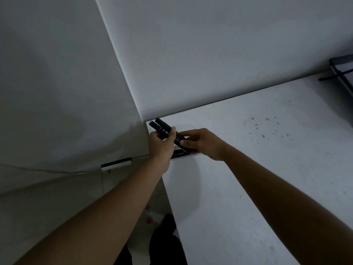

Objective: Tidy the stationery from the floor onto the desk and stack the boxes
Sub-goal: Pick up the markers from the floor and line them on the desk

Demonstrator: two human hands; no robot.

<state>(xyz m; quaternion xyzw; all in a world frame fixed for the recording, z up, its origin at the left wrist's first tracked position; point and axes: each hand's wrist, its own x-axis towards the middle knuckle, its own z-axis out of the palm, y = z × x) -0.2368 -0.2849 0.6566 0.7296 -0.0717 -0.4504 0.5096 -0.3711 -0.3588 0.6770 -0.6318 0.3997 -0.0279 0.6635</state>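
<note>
- Both forearms reached up from the bottom of the view toward the far left corner of the white surface [248, 169], where it met the wall.
- Curled round the middle of two black markers [162, 125], the left hand [162, 146] held them side by side just above that corner. Their far ends slanted up toward the wall, and they were not yet lying down.
- At the near end of the markers, the right hand [204, 144] pinched between thumb and fingertips (whether it had one barrel or both could not be told).
- Beneath both hands a dark flat thing [178, 155] lay at the left edge of the surface, too hidden to name.
- Setting the markers down looked like the step in hand. Done well, it would mean lowering them flat along the wall and in from the left edge, since round barrels would probably roll. The right hand should steady them before the left lets go.
- Down on the floor [57, 207] a small pink thing [149, 220] lay beside the person's dark trouser leg, likely more to gather.
- Well apart at the far right stood a black wire tray [342, 71].
</note>
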